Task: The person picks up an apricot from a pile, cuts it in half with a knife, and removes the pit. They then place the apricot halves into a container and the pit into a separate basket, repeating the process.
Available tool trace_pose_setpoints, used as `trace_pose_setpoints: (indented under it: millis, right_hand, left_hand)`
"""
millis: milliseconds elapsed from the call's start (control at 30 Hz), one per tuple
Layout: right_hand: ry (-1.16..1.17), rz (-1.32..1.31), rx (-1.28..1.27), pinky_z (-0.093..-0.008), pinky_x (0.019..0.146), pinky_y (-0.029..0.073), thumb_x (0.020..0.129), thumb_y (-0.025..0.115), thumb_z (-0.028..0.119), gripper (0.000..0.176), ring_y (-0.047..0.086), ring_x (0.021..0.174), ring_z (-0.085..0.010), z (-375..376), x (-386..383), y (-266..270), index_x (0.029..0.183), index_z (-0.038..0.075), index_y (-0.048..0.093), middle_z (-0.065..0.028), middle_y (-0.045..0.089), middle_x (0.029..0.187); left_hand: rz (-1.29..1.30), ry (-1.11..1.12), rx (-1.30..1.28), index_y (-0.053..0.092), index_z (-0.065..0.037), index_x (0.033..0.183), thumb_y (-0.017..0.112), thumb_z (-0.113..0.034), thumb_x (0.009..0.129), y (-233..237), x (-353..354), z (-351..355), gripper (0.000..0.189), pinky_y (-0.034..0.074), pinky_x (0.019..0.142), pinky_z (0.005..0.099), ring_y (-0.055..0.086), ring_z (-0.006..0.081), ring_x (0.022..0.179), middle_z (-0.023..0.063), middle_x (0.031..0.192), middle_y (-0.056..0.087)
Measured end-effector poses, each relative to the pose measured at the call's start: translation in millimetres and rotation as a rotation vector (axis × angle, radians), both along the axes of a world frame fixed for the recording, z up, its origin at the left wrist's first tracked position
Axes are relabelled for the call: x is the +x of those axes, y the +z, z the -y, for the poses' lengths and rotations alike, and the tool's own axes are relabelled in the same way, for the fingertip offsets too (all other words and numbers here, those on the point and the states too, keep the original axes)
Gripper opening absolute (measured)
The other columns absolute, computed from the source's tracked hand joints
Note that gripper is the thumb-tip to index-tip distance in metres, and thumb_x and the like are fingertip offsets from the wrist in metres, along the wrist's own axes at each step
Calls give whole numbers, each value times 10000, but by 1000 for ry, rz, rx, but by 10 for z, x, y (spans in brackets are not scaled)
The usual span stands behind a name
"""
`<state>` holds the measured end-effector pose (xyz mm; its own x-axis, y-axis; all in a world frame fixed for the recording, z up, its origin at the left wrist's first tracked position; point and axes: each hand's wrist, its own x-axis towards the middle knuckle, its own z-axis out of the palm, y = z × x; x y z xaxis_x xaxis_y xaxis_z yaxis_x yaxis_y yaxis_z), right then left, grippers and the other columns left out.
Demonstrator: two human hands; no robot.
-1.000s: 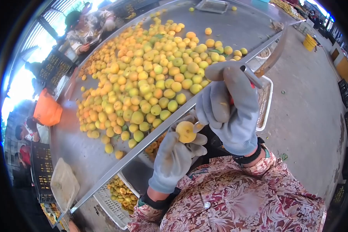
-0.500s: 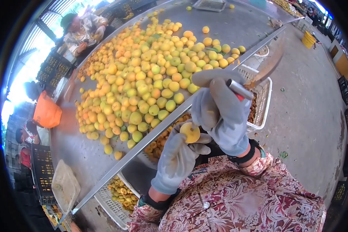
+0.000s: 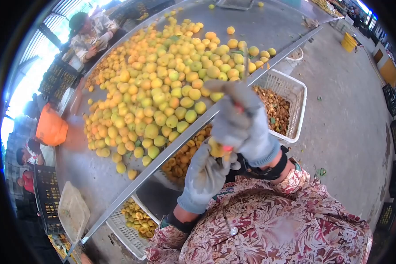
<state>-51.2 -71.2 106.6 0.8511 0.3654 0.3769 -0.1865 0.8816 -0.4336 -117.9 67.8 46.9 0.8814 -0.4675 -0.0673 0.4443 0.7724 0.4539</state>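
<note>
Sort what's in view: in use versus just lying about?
In use: left hand, apricot, right hand, knife.
Lying about: fruit pile, table, pit basket, orange bag, tray.

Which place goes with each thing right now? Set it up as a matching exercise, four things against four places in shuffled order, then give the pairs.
Things:
1. single yellow apricot
2. red-handled knife
3. brown fruit pits
4. heap of whole yellow-green apricots

Places:
A. in the white plastic basket beside the table edge
B. in the grey-gloved left hand
C. on the steel table
D. in the grey-gloved right hand

Pairs: 1-B, 2-D, 3-A, 4-C.
</note>
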Motion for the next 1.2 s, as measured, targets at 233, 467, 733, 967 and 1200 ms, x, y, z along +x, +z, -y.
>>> trace_pose_setpoints:
  millis: [233, 467, 733, 967, 1200]
  right_hand:
    - [-419, -144, -474, -215, 317, 285, 968, 360, 272, 350, 321, 338, -66, 417, -208, 347, 985, -14, 561, 27, 357, 474]
    - [-68, -264, -1047, -174, 403, 343, 926, 483, 305, 273, 458, 458, -49, 209, -609, 223, 956, 35, 507, -11, 521, 585]
    - [-80, 85, -1233, -278, 555, 451, 927, 480, 314, 468, 598, 581, -145, 2, -640, -101, 1243, -18, 393, -69, 594, 662]
    - [-99, 162, -1267, -292, 550, 446, 923, 485, 309, 444, 585, 558, -170, -32, -629, -129, 1231, -1, 402, -76, 570, 639]
    - [-334, 347, -1378, -395, 518, 445, 909, 505, 279, 315, 581, 590, -358, -86, -656, -291, 1109, 42, 447, -162, 563, 639]
  left_hand:
    - [67, -64, -24, 362, -9, 1285, 441, -318, 919, 27, 123, -65, 486, 483, 777, 370, 602, 251, 791, 196, 948, 616]
    - [178, 155, -10, 358, -50, 1316, 516, -115, 793, 233, 306, -223, 550, 447, 905, 445, 597, 289, 932, 229, 1150, 547]
    - [170, 247, 49, 322, -22, 1356, 513, -55, 709, 233, 267, -303, 676, 383, 991, 452, 477, 295, 1154, 222, 1242, 483]
    - [161, 221, 12, 319, 19, 1345, 499, -62, 722, 227, 238, -319, 654, 389, 980, 443, 502, 294, 1121, 224, 1236, 487]
    - [266, 231, 64, 342, 42, 1323, 517, -186, 844, 153, 233, -304, 558, 387, 966, 436, 519, 282, 1087, 209, 1190, 525]
